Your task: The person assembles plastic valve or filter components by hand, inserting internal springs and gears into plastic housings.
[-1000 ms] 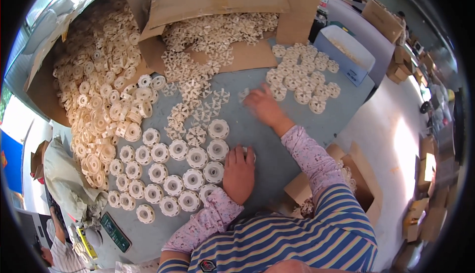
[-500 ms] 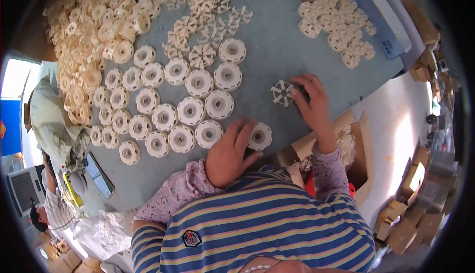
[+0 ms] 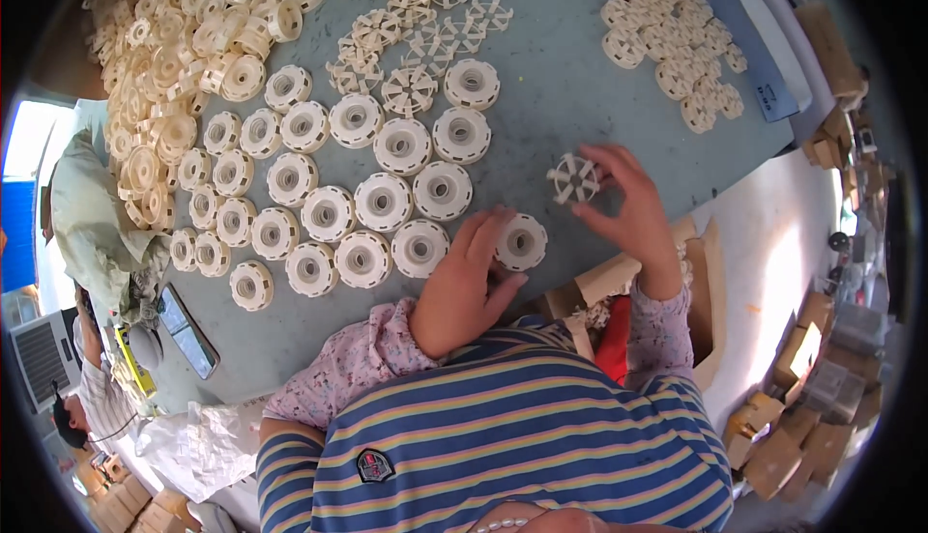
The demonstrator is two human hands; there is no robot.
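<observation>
Beside the near table edge, my left hand [image 3: 466,284] curves its fingers and thumb around the left side of a white round plastic housing [image 3: 523,242]. A coil spring sits in the middle of that housing. To its upper right, my right hand [image 3: 630,206] pinches the right rim of a cream spoked wheel [image 3: 573,179], which looks slightly tilted. Left of my hands stand rows of similar round housings [image 3: 383,201], many with springs showing inside. One loose spoked wheel [image 3: 409,90] lies at the far end of these rows.
A large heap of cream round parts [image 3: 145,79] covers the far left. Spoked pieces pile up at the far middle and far right [image 3: 667,40]. A blue-and-white box [image 3: 764,50] stands at the right edge. A phone [image 3: 188,330] lies left; an open carton [image 3: 710,291] stands below my right arm.
The spoked wheel has come into my right hand's fingers and tilted. My left hand and the housing have shifted slightly away from me. The whole view has moved a little.
</observation>
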